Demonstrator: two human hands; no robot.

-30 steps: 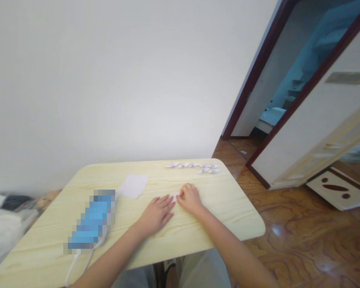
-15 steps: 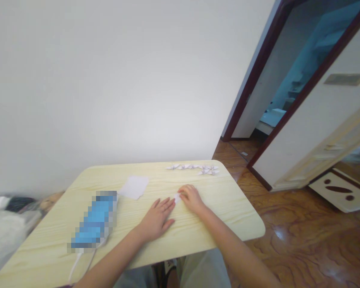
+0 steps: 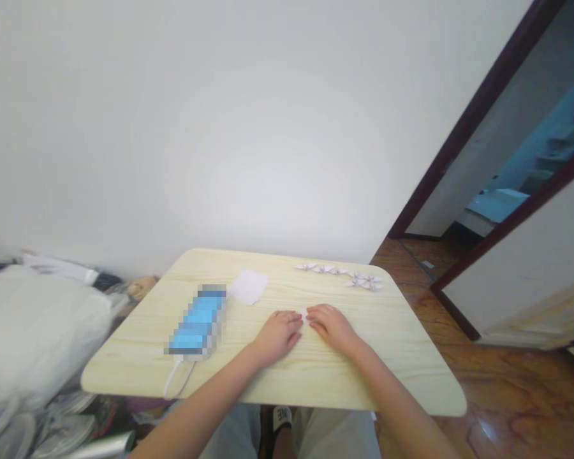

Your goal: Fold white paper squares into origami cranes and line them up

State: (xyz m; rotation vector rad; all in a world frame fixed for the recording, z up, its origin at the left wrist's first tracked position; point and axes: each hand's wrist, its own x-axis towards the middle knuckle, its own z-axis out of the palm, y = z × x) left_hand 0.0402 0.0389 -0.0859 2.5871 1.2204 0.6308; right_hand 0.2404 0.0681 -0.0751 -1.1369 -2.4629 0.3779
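A small white piece of paper point(image 3: 304, 315) lies on the table between my hands, mostly covered by fingertips. My left hand point(image 3: 278, 334) has its fingers curled together, the tips pinching the paper's left side. On the opposite side, my right hand point(image 3: 333, 326) rests with closed fingers and thumb at the paper's right edge. How the paper is folded is too small to tell. Farther back on the right, several small folded white paper pieces point(image 3: 337, 272) with pointed ends lie in a row, with a few more just in front of its right end.
White paper sheets point(image 3: 249, 286) lie at the back left of the pale wooden table point(image 3: 402, 363). Beside them is a phone point(image 3: 198, 324), its screen blurred, with a white cable point(image 3: 171, 375). A wall point(image 3: 268, 159) stands behind; a white bundle point(image 3: 43, 338) is at left.
My view has swung left, so the table appears farther right. My left hand, flat with fingers spread before, has drawn its fingers in around the small paper. My right hand stays at it.
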